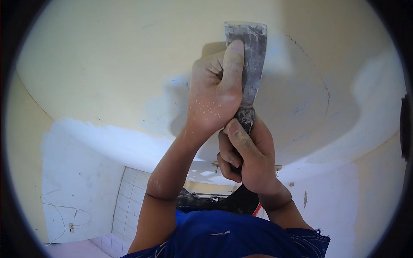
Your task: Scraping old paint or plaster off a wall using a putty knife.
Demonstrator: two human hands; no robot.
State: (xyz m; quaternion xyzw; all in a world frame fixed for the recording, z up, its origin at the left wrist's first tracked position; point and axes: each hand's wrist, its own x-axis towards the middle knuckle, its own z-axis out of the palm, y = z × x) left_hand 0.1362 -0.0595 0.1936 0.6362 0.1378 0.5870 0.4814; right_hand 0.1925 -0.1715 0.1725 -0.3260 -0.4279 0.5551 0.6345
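Note:
Upright before the pale wall surface is a putty knife [254,60], its wide grey metal blade caked with dried white filler. My right hand [257,157] is closed round its dark handle, thumb along the front near the neck. Higher up, my left hand [215,88] is closed at the blade's left edge with the thumb laid flat on the metal; some of its fingers are hidden. Dust and pale flecks cover the left hand and wrist. I cannot tell whether the blade's top edge touches the surface.
Cream and white patches cover the wall surface [129,56], with a thin dark crack [318,77] at right. White tiles [129,193], a loose cable [64,215] and a wall socket [72,228] show at lower left. A dark object [405,127] stands at the right rim.

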